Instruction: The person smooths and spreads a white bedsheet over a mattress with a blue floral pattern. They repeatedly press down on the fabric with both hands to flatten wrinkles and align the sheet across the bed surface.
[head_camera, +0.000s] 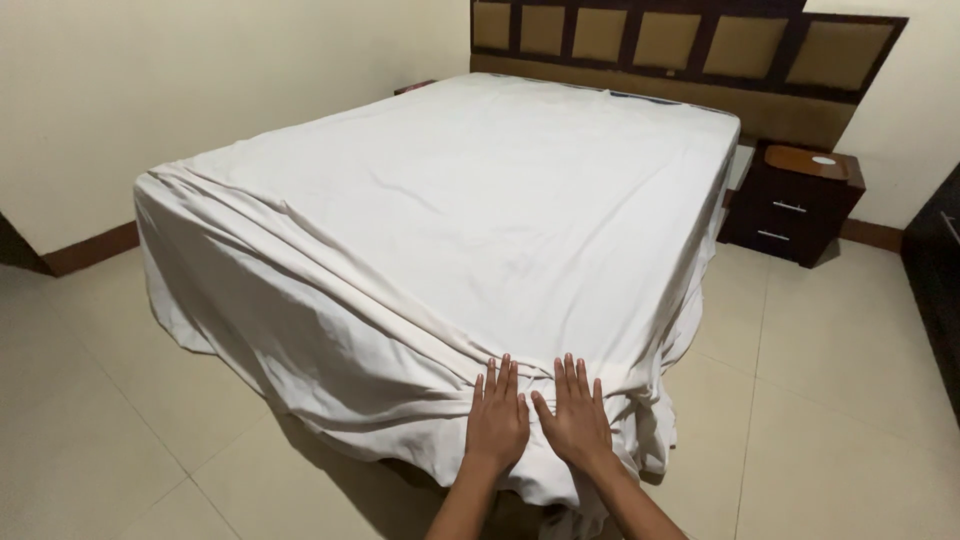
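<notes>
A white bed sheet (450, 210) covers a large bed and hangs loosely over its near corner in long creases. My left hand (496, 418) lies flat, fingers together, on the draped sheet at the bed's near corner. My right hand (574, 415) rests flat beside it, a little to the right, palm also down on the sheet. Neither hand grips the fabric; both press on the folds just below the mattress edge. The sheet's lower hem bunches near the floor beneath my wrists.
A dark wooden headboard (690, 45) with tan padded panels stands at the far end. A dark nightstand (795, 200) with drawers sits right of the bed. Pale tiled floor (830, 400) surrounds the bed; cream walls (150, 80) lie left and behind.
</notes>
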